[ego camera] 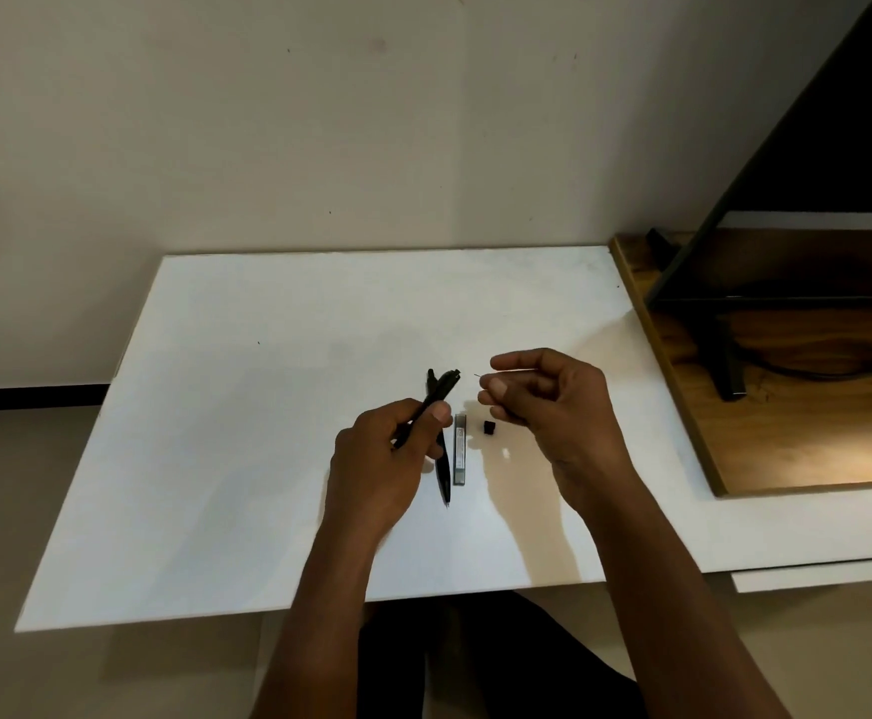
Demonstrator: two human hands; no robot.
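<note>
1. Two hands work above the white tabletop (267,407) at the middle of the frame.
2. Just left of centre, the left hand (387,459) grips a black pencil (436,394), its upper end tilted up and to the right.
3. Right of it, the right hand (542,402) pinches a thin lead (476,375) between thumb and forefinger; the lead's tip is near the pencil's end, not touching.
4. Below them lie a second black pencil (444,469), a grey lead case (459,448) and a small black cap (488,427).

Dim, soft-focus wide-angle view, warm glow at right, faint shadows on the white board (267,407).
</note>
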